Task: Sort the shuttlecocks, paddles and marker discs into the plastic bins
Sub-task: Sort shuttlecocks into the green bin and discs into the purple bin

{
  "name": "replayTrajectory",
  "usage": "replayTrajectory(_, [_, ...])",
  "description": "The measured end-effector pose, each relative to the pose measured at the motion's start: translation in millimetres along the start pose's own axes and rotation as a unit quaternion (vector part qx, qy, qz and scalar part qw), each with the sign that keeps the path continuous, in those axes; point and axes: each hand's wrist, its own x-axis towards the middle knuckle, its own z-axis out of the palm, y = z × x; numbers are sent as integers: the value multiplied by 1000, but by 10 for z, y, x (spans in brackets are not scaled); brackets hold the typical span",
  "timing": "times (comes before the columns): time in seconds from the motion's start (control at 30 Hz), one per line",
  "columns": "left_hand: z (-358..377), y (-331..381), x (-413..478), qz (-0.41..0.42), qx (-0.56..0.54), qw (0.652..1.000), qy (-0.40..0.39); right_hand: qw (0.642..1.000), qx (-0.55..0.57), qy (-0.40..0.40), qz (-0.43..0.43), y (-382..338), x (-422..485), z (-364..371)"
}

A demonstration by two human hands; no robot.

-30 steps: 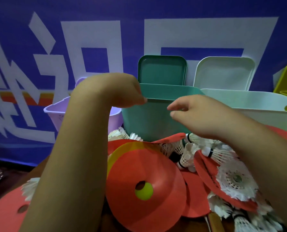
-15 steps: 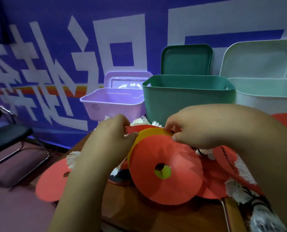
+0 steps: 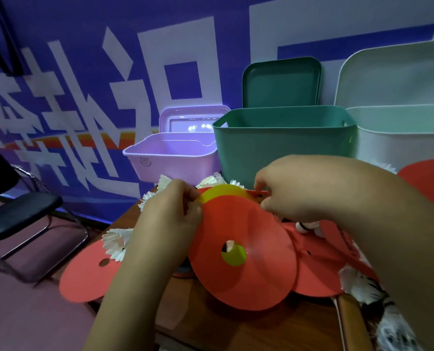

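**Fig.** Head view, disc pick-up. L hand (image 3: 170, 216) and R hand (image 3: 297, 191) each pinch the far rim of the top orange disc (image 3: 246, 269). The fingers (image 3: 194, 209) are curled narrow on its edge. A yellow disc (image 3: 223, 193) sits nested under it, seen at the rim and thru the centre hole. The pair tilts toward the viewer over a heap of shuttlecocks (image 3: 117, 240), a 2nd orange disc (image 3: 84, 274) and a paddle handle (image 3: 350, 323) on the bench (image 3: 236, 333). Purple bin (image 3: 175, 158), green bin (image 3: 284, 143) and pale bin (image 3: 403, 140) stand open just behind.

**Technique (judgement).** Decide first whether to take orange + yellow as a pair or peel them apart. If peeling, work a thumb betw. the rims and pin the lower one. Lift clear of the feathers so no shuttlecock gets dragged off the bench edge.

**Text.** Banner (image 3: 109, 79) shows large white characters, cropped, not readable. The emblem on the purple bin front and the dark print on the red face (image 3: 335, 236) by the R wrist are too small to read.
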Motion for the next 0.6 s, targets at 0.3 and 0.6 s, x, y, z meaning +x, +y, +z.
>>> replayTrajectory(0.3, [-305, 130, -85, 62, -88, 985, 137, 998, 55, 26, 7, 120, -36, -97])
replayTrajectory(0.6, [-323, 407, 260, 97, -178, 961, 189, 963, 158, 197, 91, 459, -124, -388])
